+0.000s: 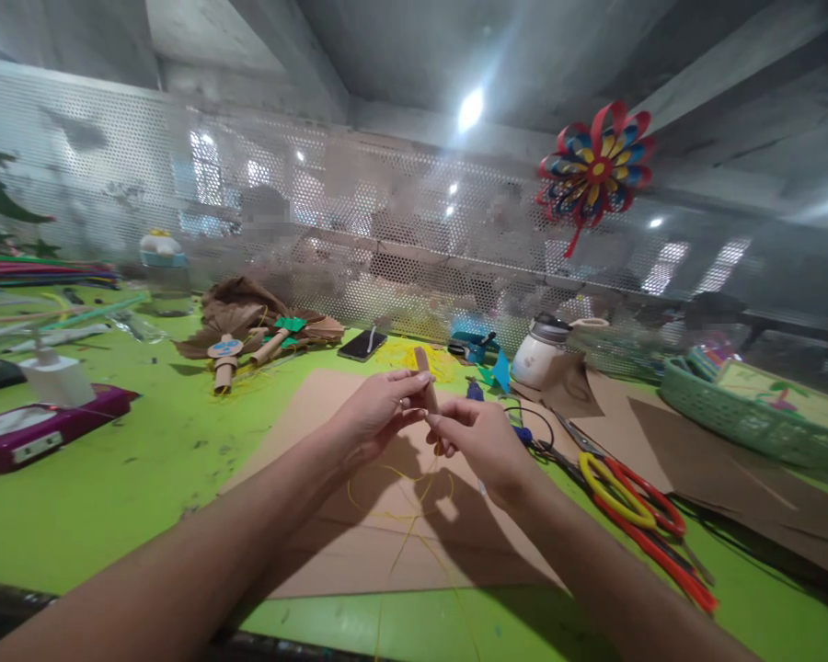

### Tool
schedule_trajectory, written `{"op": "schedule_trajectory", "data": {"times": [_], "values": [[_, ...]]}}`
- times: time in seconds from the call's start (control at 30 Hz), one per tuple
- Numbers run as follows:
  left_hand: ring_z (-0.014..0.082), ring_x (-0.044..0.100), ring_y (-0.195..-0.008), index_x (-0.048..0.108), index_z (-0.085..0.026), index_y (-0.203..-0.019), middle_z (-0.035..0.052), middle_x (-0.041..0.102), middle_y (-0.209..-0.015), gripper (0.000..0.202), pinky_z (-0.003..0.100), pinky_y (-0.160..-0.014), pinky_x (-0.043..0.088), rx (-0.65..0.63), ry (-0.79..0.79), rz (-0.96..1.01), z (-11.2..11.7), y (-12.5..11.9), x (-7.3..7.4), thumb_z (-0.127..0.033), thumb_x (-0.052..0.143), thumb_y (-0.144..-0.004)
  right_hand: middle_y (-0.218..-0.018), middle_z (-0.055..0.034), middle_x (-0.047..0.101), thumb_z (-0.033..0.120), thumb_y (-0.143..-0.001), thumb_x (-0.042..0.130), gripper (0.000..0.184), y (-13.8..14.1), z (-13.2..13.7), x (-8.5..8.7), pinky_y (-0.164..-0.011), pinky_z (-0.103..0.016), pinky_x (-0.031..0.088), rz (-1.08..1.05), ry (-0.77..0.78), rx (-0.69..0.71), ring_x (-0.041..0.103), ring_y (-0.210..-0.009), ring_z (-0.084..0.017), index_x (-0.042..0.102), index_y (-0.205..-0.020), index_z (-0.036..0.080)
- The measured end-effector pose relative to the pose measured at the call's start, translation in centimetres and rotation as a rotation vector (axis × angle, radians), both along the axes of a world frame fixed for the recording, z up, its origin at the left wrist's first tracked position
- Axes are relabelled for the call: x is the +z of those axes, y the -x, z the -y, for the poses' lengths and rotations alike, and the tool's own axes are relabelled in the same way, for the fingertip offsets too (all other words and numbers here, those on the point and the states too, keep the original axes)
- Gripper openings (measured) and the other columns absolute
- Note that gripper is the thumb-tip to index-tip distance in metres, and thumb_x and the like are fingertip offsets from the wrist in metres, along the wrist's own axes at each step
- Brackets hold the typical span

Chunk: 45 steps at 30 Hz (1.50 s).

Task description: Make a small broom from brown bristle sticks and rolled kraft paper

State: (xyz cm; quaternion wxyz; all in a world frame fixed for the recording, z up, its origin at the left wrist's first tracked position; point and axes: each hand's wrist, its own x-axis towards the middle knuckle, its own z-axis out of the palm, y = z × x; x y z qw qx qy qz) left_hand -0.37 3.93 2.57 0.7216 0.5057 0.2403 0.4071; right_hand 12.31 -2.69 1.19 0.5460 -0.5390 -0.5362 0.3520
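My left hand (376,411) and my right hand (479,439) meet above a brown cardboard sheet (379,515) on the green table (144,460). Both pinch a small rolled brown paper stick (426,382) that stands nearly upright between the fingertips. Thin yellow string (414,501) hangs from the stick down onto the cardboard in loose loops. Both hands have fingers closed on the stick.
Red and yellow scissors (627,501) lie right of my hands. A green basket (745,414) stands far right, a white pot (538,354) and a phone (362,345) behind. Brown paper craft figures (248,331) lie back left, a magenta device (34,428) at left. A paper pinwheel (597,170) hangs on the mesh screen.
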Motion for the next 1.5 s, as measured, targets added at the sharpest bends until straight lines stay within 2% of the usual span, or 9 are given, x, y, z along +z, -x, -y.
{"op": "schedule_trajectory", "data": {"times": [0.27, 0.4, 0.5, 0.57, 0.7, 0.83, 0.97, 1.2, 1.5], "values": [[0.0119, 0.052, -0.068, 0.062, -0.014, -0.072, 0.0009, 0.059, -0.069, 0.020, 0.026, -0.065, 0.037, -0.021, -0.032, 0.013, 0.2, 0.1, 0.2, -0.028, 0.076, -0.068, -0.054, -0.0015, 0.063, 0.028, -0.069, 0.068, 0.015, 0.1, 0.1, 0.0, -0.049, -0.025, 0.040, -0.020, -0.013, -0.002, 0.050, -0.046, -0.010, 0.066, -0.066, 0.013], [0.0106, 0.051, -0.065, 0.062, -0.015, -0.071, -0.0008, 0.057, -0.067, 0.019, 0.025, -0.063, 0.036, -0.007, -0.023, 0.021, 0.0, 0.2, 0.3, -0.027, 0.076, -0.068, -0.060, -0.0024, 0.064, 0.033, -0.073, 0.068, 0.020, 0.2, 0.5, 0.3, -0.052, -0.026, 0.041, -0.003, -0.026, 0.027, 0.054, -0.052, -0.012, 0.066, -0.070, 0.013], [0.0111, 0.052, -0.066, 0.062, -0.014, -0.072, -0.0005, 0.058, -0.068, 0.016, 0.025, -0.066, 0.038, 0.009, 0.003, 0.031, -0.4, 0.4, 0.4, -0.025, 0.075, -0.069, -0.071, -0.0044, 0.066, 0.039, -0.082, 0.060, 0.026, 0.0, 0.8, 0.7, -0.059, -0.028, 0.045, 0.059, -0.149, -0.016, 0.058, -0.063, -0.015, 0.068, -0.083, 0.014], [0.0113, 0.052, -0.067, 0.063, -0.014, -0.072, 0.0001, 0.058, -0.069, 0.014, 0.026, -0.067, 0.039, 0.010, 0.027, 0.040, -0.6, 0.5, 0.5, -0.024, 0.073, -0.070, -0.080, -0.0064, 0.067, 0.036, -0.087, 0.054, 0.026, -0.2, 1.0, 0.9, -0.065, -0.030, 0.048, 0.153, -0.260, -0.076, 0.060, -0.071, -0.017, 0.067, -0.094, 0.014], [0.0105, 0.050, -0.065, 0.063, -0.014, -0.072, -0.0001, 0.058, -0.069, 0.008, 0.024, -0.064, 0.039, 0.008, 0.072, 0.068, -0.9, 0.7, 0.6, -0.019, 0.069, -0.072, -0.095, -0.0091, 0.065, 0.017, -0.088, 0.049, 0.024, -0.1, 1.4, 0.8, -0.074, -0.034, 0.050, 0.464, -0.499, -0.095, 0.061, -0.084, -0.020, 0.065, -0.107, 0.016], [0.0093, 0.050, -0.061, 0.063, -0.014, -0.069, -0.0007, 0.057, -0.066, 0.005, 0.023, -0.059, 0.037, -0.013, 0.092, 0.095, -0.9, 0.8, 0.7, -0.015, 0.068, -0.070, -0.103, -0.0090, 0.062, 0.003, -0.083, 0.045, 0.038, 0.5, 1.9, 0.4, -0.085, -0.038, 0.048, 0.667, -0.659, -0.070, 0.057, -0.097, -0.021, 0.061, -0.113, 0.020], [0.0079, 0.045, -0.053, 0.063, -0.013, -0.066, -0.0011, 0.055, -0.060, 0.006, 0.023, -0.056, 0.036, -0.049, 0.090, 0.114, -0.9, 0.7, 0.5, -0.015, 0.068, -0.070, -0.105, -0.0095, 0.060, 0.001, -0.082, 0.046, 0.041, 0.8, 2.1, 0.4, -0.085, -0.039, 0.048, 0.727, -0.686, -0.079, 0.056, -0.098, -0.022, 0.057, -0.116, 0.020], [0.0085, 0.047, -0.057, 0.063, -0.013, -0.069, -0.0004, 0.055, -0.064, 0.005, 0.023, -0.059, 0.039, -0.076, 0.082, 0.145, -1.3, 0.5, -0.1, -0.016, 0.067, -0.071, -0.100, -0.0099, 0.060, 0.003, -0.083, 0.047, 0.033, 0.7, 2.3, 0.5, -0.082, -0.038, 0.049, 0.742, -0.730, -0.112, 0.057, -0.094, -0.021, 0.059, -0.110, 0.016], [0.0082, 0.047, -0.052, 0.061, -0.013, -0.069, -0.0018, 0.054, -0.060, 0.005, 0.021, -0.048, 0.034, -0.090, 0.101, 0.086, -0.5, 0.3, 0.1, -0.013, 0.066, -0.069, -0.101, -0.0160, 0.059, 0.000, -0.082, 0.041, 0.031, 0.5, 2.8, 1.5, -0.081, -0.043, 0.049, 1.084, -0.752, -0.110, 0.051, -0.096, -0.027, 0.061, -0.104, 0.011]]}}
